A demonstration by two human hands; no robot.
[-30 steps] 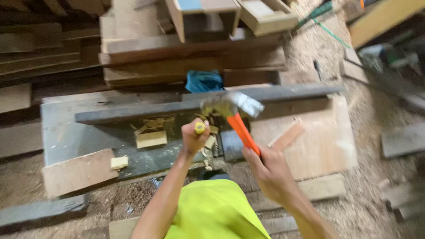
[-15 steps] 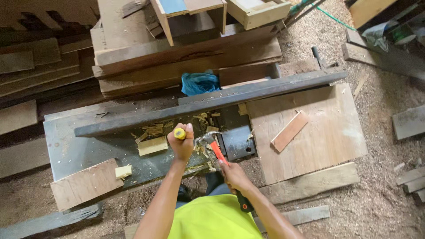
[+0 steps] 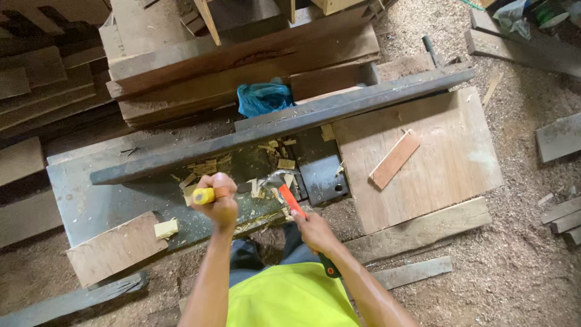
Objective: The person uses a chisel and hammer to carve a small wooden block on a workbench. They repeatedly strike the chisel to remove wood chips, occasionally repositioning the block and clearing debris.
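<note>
Left hand (image 3: 221, 203) fisted tight round a yellow-handled tool (image 3: 203, 195), probably a chisel; blade end hidden behind the fist, so tip position can't be told. Held out over the grey metal slab (image 3: 91, 200), likely so the butt end faces the hammer.

Right hand (image 3: 315, 233) wrapped shut on the orange hammer handle (image 3: 292, 201), gripped well back from the head, which suits a swing. Hammer head (image 3: 275, 177) down low, just right of the left fist, among pale wood chips (image 3: 266, 188) scattered on the slab.

Long dark beam (image 3: 284, 127) lying diagonally across the slab's far side. Plywood sheet (image 3: 448, 163) to the right, thin wood strip (image 3: 394, 159) loose on top. Blue plastic bag (image 3: 263, 97) tucked against stacked planks (image 3: 242, 60) beyond. Small board (image 3: 112, 248) near left.
</note>
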